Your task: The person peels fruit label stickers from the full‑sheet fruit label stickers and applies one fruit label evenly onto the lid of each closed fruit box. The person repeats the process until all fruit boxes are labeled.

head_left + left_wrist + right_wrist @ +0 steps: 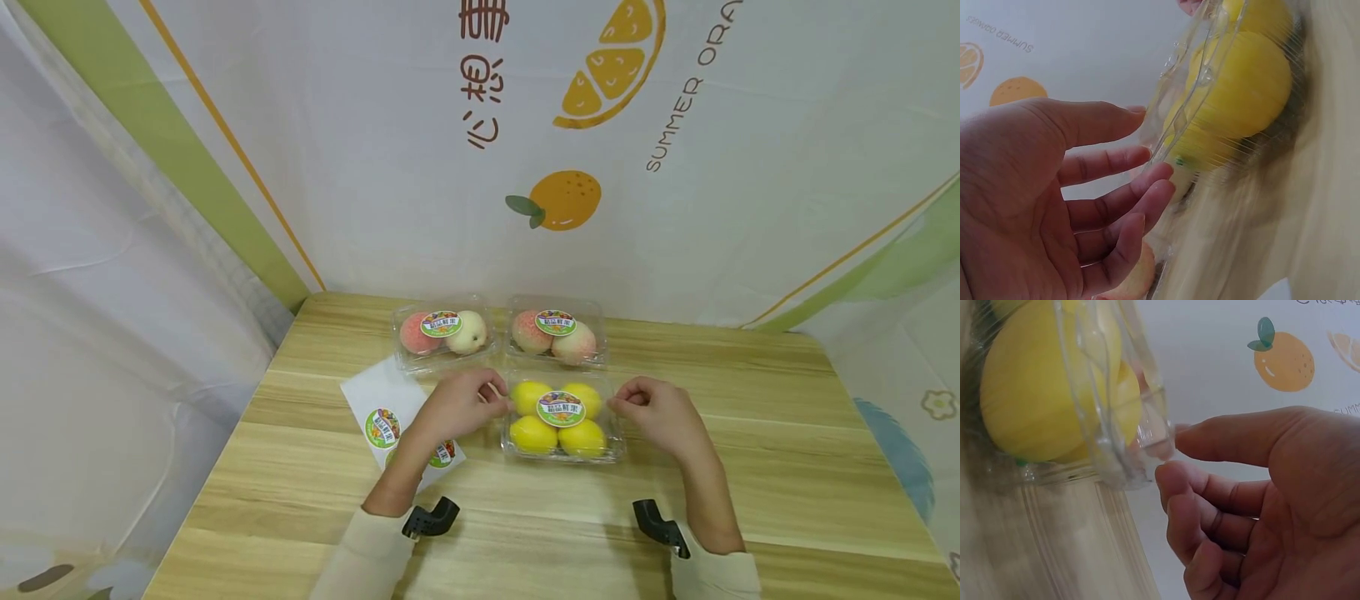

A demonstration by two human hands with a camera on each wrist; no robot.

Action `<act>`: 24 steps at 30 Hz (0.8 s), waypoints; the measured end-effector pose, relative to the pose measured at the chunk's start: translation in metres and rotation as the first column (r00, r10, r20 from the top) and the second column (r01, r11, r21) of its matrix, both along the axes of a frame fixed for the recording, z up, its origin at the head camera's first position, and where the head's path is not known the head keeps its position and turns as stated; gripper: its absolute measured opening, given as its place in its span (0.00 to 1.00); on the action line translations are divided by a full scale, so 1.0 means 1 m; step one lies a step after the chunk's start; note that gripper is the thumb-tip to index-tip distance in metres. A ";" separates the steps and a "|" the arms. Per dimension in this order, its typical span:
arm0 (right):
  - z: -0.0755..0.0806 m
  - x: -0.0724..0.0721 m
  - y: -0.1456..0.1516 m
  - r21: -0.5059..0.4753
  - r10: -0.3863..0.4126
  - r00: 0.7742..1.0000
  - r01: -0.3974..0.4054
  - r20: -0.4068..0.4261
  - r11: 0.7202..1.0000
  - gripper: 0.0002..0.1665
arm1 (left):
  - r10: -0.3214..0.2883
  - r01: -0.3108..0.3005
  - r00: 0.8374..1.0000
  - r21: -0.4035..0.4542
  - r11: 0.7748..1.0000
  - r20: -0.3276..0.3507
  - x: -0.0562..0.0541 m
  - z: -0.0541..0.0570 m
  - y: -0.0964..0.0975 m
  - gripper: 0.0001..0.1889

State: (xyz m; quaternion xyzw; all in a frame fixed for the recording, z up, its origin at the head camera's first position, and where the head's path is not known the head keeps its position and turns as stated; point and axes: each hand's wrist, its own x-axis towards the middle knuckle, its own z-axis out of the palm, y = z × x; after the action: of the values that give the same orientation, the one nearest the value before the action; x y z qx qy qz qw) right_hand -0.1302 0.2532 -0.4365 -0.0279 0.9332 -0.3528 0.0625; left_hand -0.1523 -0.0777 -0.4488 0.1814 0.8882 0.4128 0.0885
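Observation:
A clear plastic box of several lemons [533, 434] lies on the table, its lid bearing an oval fruit label [561, 408]. My left hand [467, 403] is at the box's left edge; in the left wrist view its thumb and fingers are spread beside the rim [1200, 94]. At the right edge is my right hand [658, 414]. The right wrist view shows its thumb [1229, 437] and forefinger apart at the box corner, the other fingers bent. Whether the fingertips touch the plastic is hard to tell.
Behind stand two clear boxes of peaches, the left one [467, 332] and the right one [573, 342], each labelled. A white sticker sheet [386, 392] with oval labels lies partly under my left forearm. A printed curtain [390, 167] hangs at the table's back edge.

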 end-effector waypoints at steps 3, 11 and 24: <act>0.001 0.001 0.004 0.008 -0.004 1.000 0.004 0.002 1.000 0.13 | -0.012 0.012 1.000 -0.005 1.000 -0.008 0.001 -0.001 0.004 0.07; 0.005 0.003 0.015 0.006 -0.012 1.000 0.012 0.018 1.000 0.13 | -0.040 0.040 0.999 -0.013 0.999 -0.013 0.005 -0.003 0.016 0.08; 0.008 0.005 0.035 0.026 -0.033 0.999 0.032 0.024 0.999 0.16 | -0.088 0.088 0.995 0.006 0.996 -0.046 0.012 -0.005 0.035 0.10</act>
State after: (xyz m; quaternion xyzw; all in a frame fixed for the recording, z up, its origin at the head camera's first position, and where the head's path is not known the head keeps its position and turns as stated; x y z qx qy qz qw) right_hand -0.1247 0.2879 -0.4286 -0.0076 0.9371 -0.3423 0.0683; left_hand -0.1406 -0.0427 -0.4537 0.2302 0.8795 0.4078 0.0855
